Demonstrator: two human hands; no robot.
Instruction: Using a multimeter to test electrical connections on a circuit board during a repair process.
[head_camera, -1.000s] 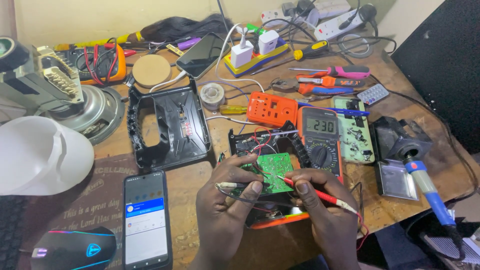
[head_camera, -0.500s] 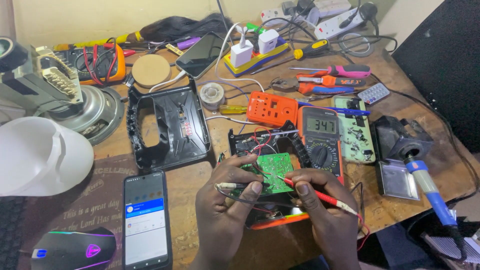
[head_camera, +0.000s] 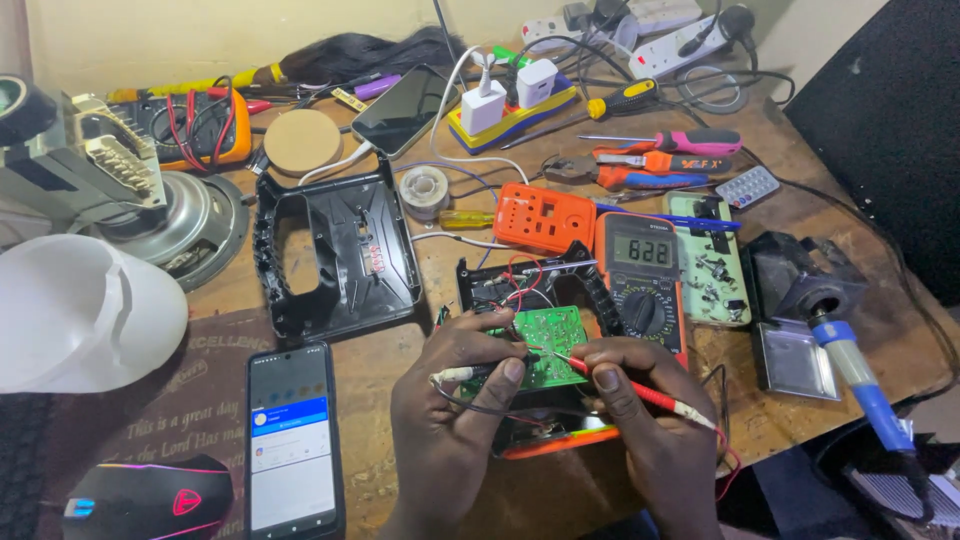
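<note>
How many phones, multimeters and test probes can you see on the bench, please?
Phones: 2, a lit one near the left hand and a dark one at the back.
Multimeters: 2, one beside the green board, one at the back left.
Probes: 2, a black one in the left hand, a red one in the right hand.
Total: 6

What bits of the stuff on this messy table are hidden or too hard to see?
Head view only:
- Lower part of the green circuit board: covered by the left hand and right hand.
- Black probe tip: hidden behind the left fingers.
- Orange case under the hands: only its edge shows.
- Soldering iron: its cable end is cut off by the bottom edge.
- Tiny parts on the board: too small to tell.
</note>
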